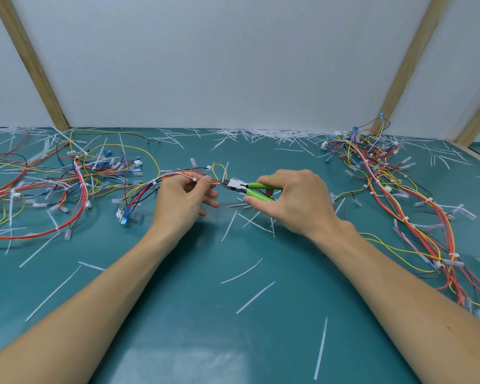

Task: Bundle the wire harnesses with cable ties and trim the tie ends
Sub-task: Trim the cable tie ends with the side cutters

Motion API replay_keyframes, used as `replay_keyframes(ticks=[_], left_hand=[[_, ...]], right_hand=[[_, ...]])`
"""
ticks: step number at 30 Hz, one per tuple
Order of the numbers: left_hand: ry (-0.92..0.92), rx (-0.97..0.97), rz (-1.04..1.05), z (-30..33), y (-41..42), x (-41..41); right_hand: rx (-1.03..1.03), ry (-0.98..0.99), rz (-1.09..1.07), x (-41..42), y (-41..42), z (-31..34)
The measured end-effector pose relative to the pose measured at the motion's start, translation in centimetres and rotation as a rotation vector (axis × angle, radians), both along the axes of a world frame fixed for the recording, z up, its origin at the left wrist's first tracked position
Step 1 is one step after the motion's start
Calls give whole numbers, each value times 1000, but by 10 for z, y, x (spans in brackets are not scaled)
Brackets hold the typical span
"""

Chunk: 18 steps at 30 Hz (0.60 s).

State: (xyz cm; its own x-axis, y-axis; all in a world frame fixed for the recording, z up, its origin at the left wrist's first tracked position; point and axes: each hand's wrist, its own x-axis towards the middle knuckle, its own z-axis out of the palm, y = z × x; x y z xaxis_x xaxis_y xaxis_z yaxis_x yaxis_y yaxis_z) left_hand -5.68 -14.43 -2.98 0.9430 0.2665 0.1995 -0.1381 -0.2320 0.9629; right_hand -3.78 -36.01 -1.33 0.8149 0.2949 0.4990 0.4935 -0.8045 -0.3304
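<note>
My left hand [185,199] pinches a multicoloured wire harness [175,177] just above the green mat, near a white cable tie [194,179] on the bundle. My right hand [294,200] grips green-handled cutters [250,188]. Their jaws point left and meet the harness right beside my left fingertips, where a white tie tail [225,169] sticks up. The harness trails left to blue connectors [124,213].
A heap of harnesses [53,184] lies at the left and another heap [399,195] runs down the right side. Cut white tie ends [257,296] are scattered over the green mat [205,328] and piled along the back wall [275,133].
</note>
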Motion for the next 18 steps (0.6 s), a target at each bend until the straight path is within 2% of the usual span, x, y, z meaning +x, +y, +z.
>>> replay_keyframes(ticks=[18], left_hand=[[-1,14,-3,-4,3,4]], right_hand=[[9,7,1,0,0,0]])
